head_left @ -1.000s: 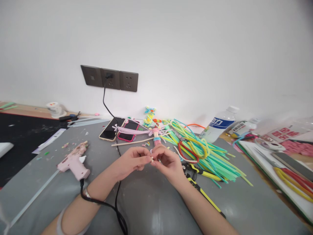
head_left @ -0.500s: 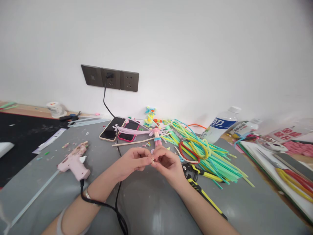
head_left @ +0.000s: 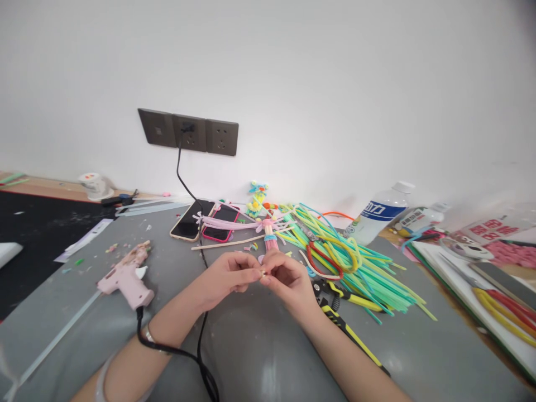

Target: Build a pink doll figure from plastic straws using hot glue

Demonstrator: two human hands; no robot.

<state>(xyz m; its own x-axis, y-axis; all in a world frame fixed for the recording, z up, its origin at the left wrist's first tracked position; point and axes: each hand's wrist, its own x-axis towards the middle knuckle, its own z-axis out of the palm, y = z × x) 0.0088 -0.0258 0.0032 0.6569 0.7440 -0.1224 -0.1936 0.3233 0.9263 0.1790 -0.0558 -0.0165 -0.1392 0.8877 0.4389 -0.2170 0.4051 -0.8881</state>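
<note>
My left hand point(head_left: 228, 277) and my right hand point(head_left: 288, 281) meet fingertip to fingertip over the grey table point(head_left: 259, 352). Both are pinched on a tiny pale craft piece point(head_left: 263, 272) held between them. Just behind my hands lies a pink and blue tube bundle point(head_left: 269, 235). A pile of green, yellow and blue tubes point(head_left: 355, 262) spreads to the right of my right hand. Yellow-handled pliers point(head_left: 345, 324) lie under my right wrist.
A pink glue gun point(head_left: 125, 276) rests at the left, its black cord point(head_left: 201, 357) crossing my left forearm toward the wall sockets point(head_left: 188, 133). Two phones point(head_left: 207, 220) lie behind my hands. A water bottle point(head_left: 379, 212), a tape roll point(head_left: 94, 185) and a tray of tubes point(head_left: 494, 301) stand around.
My hands have barely moved; the fingertips have closed a little tighter on the small piece. The view has shifted slightly.
</note>
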